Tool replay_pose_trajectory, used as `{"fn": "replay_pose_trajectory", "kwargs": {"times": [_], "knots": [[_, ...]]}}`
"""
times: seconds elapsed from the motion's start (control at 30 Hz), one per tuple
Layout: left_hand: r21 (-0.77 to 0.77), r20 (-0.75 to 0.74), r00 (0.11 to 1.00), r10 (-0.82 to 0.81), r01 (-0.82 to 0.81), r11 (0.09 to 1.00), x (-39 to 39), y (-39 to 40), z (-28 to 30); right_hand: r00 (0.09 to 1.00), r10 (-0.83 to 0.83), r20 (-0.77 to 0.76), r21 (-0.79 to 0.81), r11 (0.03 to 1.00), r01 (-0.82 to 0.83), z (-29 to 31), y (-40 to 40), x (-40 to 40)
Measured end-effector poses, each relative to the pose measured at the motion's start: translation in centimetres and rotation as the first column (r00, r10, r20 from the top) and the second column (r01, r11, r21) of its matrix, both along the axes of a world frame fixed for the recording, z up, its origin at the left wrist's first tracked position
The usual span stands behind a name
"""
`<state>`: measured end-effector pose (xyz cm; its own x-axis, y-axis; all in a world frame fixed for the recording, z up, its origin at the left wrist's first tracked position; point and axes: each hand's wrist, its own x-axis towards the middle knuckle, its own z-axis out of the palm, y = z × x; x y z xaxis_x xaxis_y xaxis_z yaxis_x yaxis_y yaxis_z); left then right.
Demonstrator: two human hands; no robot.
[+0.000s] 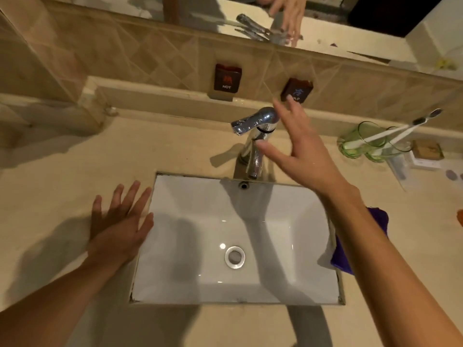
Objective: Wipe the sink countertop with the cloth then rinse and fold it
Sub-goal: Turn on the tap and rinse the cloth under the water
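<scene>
Both hands spread-fingered: left hand (120, 226) on smooth beige countertop (62, 186), right hand (300, 151) beside chrome faucet (255, 131); purple, perhaps soft, cloth (343, 256) half-hidden.

faucet (255, 136) blocks the rear; sink basin (200, 284) lies open.

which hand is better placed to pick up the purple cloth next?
Right. The purple cloth lies on the counter at the sink's right edge, under the right forearm. The right hand is open by the faucet; the left hand is flat across the basin.
</scene>
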<state>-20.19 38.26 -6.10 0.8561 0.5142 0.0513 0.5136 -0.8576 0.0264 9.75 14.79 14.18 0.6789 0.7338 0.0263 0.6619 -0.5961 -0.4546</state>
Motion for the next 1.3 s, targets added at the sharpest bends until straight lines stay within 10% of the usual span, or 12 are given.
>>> {"fn": "replay_pose_trajectory", "kwargs": {"times": [0.63, 1.07, 1.17, 1.3], "knots": [[-0.068, -0.043, 0.998, 0.046, -0.049, 0.997, 0.0, 0.0, 0.3, 0.902, 0.054, 0.428, -0.031, 0.999, -0.045, -4.6, 5.8, -1.6], [-0.079, -0.017, 1.0, 0.007, -0.008, 0.997, -0.2, 0.4, -0.1, 0.997, -0.069, -0.017, 0.22, 0.973, 0.071, -1.8, 5.1, -0.9], [-0.147, -0.078, 0.997, 0.014, -0.025, 0.989, -0.1, 0.3, 0.5, 0.885, -0.075, -0.46, 0.389, 0.878, 0.277, -0.8, 4.4, -0.8], [-0.248, -0.128, 0.99, 0.056, -0.086, 0.965, 0.1, 0.2, 1.2, 0.84, -0.171, -0.516, 0.431, 0.795, 0.426, -0.1, 3.2, -1.6]]}}
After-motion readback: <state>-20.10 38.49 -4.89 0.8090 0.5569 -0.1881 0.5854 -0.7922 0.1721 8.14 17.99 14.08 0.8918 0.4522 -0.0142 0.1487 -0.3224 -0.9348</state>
